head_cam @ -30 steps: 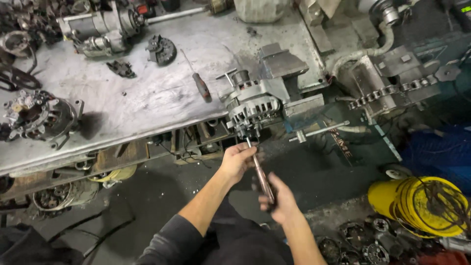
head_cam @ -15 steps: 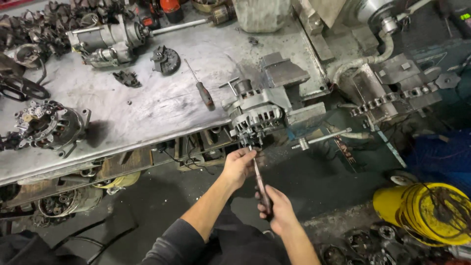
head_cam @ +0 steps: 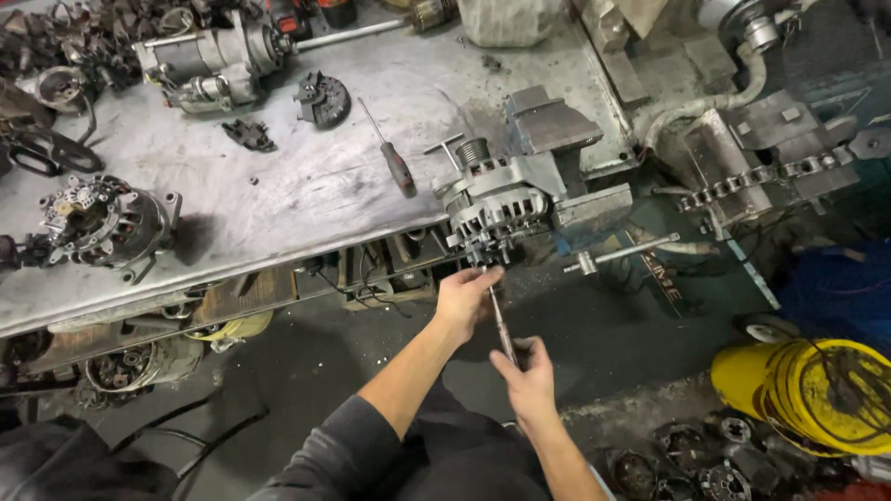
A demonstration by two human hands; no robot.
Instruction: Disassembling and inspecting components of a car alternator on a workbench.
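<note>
Silver and finned, the alternator (head_cam: 501,199) sits clamped in the vise (head_cam: 566,162) at the front edge of the grey bench (head_cam: 278,195). I see my right hand (head_cam: 526,378) closed around the handle of a screwdriver (head_cam: 502,325), its shaft angled up toward the alternator's underside. My left hand (head_cam: 466,297) pinches the shaft near the tip, fingers narrow, just below the housing. Another screwdriver with a dark handle (head_cam: 394,162) lies on the bench nearby.
</note>
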